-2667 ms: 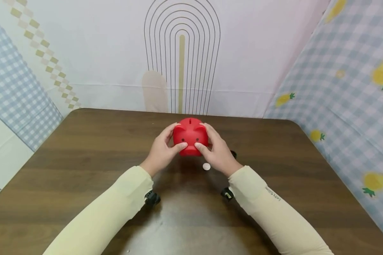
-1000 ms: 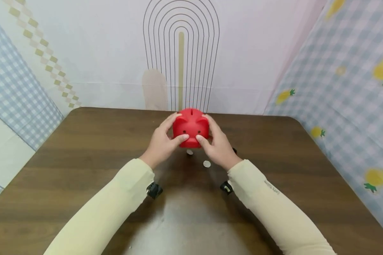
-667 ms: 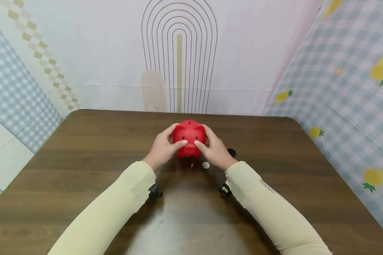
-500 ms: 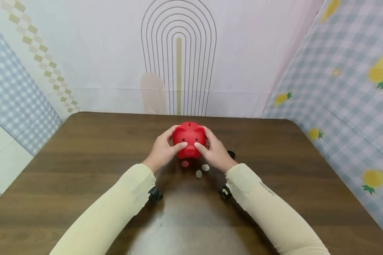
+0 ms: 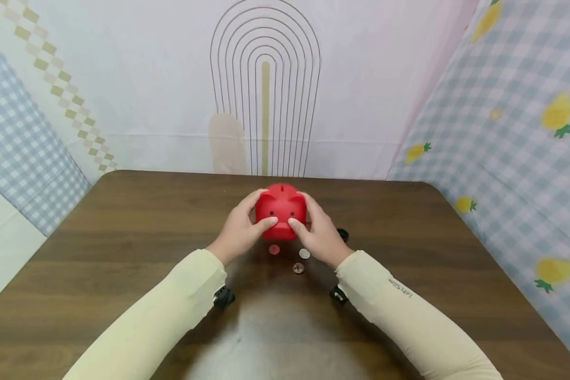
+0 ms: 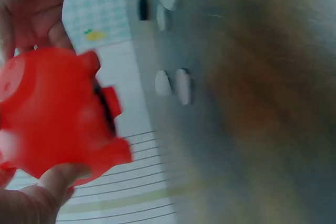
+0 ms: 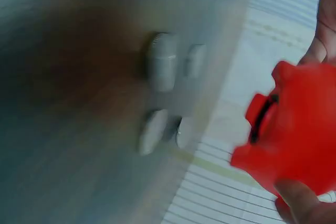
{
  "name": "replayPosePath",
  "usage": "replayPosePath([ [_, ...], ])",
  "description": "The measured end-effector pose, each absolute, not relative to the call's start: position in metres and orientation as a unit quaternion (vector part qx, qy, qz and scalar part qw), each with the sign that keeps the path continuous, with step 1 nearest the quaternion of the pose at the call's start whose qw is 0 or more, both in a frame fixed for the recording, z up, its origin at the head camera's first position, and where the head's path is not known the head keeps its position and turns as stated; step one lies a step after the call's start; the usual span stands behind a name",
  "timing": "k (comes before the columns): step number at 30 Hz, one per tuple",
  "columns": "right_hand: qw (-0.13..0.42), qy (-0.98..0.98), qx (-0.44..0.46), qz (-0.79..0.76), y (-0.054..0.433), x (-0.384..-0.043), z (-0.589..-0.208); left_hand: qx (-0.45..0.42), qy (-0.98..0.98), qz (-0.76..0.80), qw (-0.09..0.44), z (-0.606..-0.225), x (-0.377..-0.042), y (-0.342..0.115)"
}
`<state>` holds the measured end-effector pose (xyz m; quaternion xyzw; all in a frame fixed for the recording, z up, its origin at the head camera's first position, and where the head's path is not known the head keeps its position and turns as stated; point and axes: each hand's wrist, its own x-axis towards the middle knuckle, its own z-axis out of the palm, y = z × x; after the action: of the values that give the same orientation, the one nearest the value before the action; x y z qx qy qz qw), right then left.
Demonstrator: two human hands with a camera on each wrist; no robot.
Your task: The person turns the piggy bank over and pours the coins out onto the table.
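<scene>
A red piggy bank (image 5: 281, 203), its coin slot on top, is held between both hands above the table. My left hand (image 5: 239, 227) grips its left side, the thumb near the snout. On the other side my right hand (image 5: 320, 227) grips it the same way. Its feet and a dark opening in its underside show in the right wrist view. Below the bank lie a reddish-looking coin (image 5: 274, 249), a silver coin (image 5: 304, 254) and another coin (image 5: 298, 268). Another coin (image 6: 163, 83) shows among several in the left wrist view, where motion blurs them.
A small black round piece (image 5: 343, 234) lies on the brown wooden table (image 5: 147, 227) just beyond my right wrist. Patterned cloth (image 5: 171, 79) hangs behind the table, and checked cloth (image 5: 503, 158) on the right.
The piggy bank rose, then came down, staying in both hands. Coins have dropped from under it: earlier one lay on the table in the head view, now three show there.
</scene>
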<state>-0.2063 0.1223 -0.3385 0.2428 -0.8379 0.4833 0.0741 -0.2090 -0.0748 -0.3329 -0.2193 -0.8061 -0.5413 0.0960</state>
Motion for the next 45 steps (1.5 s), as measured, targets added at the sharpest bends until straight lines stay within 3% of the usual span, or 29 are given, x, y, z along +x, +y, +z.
replayPosePath([
  [4, -0.005, -0.859, 0.186, 0.477, 0.118, -0.210, -0.344, -0.168, -0.817, -0.551, 0.022, -0.341, -0.214, -0.079],
  [10, -0.016, -0.874, 0.165, 0.457, 0.116, -0.215, -0.343, -0.135, -0.803, -0.580, -0.008, -0.344, -0.217, -0.078],
  [13, 0.063, -0.856, 0.215, 0.465, 0.118, -0.209, -0.338, -0.181, -0.791, -0.582, 0.053, -0.338, -0.211, -0.077],
  [16, 0.202, -0.811, 0.301, 0.459, 0.122, -0.197, -0.334, -0.260, -0.774, -0.560, 0.142, -0.325, -0.197, -0.074],
  [18, 0.234, -0.795, 0.322, 0.457, 0.123, -0.189, -0.329, -0.282, -0.771, -0.548, 0.161, -0.319, -0.194, -0.073],
  [20, 0.201, -0.804, 0.304, 0.470, 0.124, -0.189, -0.332, -0.270, -0.782, -0.543, 0.143, -0.320, -0.196, -0.072],
  [23, 0.089, -0.839, 0.235, 0.483, 0.123, -0.194, -0.340, -0.213, -0.802, -0.553, 0.077, -0.333, -0.204, -0.073],
  [25, 0.045, -0.848, 0.208, 0.486, 0.125, -0.199, -0.350, -0.184, -0.807, -0.559, 0.044, -0.341, -0.207, -0.073],
  [32, -0.009, -0.872, 0.179, 0.456, 0.124, -0.204, -0.350, -0.134, -0.808, -0.573, 0.005, -0.350, -0.207, -0.074],
  [35, 0.033, -0.875, 0.212, 0.434, 0.126, -0.202, -0.344, -0.145, -0.801, -0.580, 0.033, -0.346, -0.203, -0.073],
  [39, 0.199, -0.834, 0.311, 0.410, 0.128, -0.192, -0.332, -0.234, -0.772, -0.575, 0.136, -0.329, -0.190, -0.072],
  [41, 0.246, -0.818, 0.333, 0.400, 0.127, -0.191, -0.329, -0.263, -0.764, -0.565, 0.167, -0.322, -0.187, -0.072],
  [43, 0.222, -0.819, 0.329, 0.415, 0.125, -0.194, -0.330, -0.258, -0.774, -0.555, 0.160, -0.320, -0.191, -0.073],
  [45, 0.148, -0.836, 0.297, 0.438, 0.122, -0.199, -0.334, -0.224, -0.792, -0.554, 0.124, -0.324, -0.198, -0.075],
])
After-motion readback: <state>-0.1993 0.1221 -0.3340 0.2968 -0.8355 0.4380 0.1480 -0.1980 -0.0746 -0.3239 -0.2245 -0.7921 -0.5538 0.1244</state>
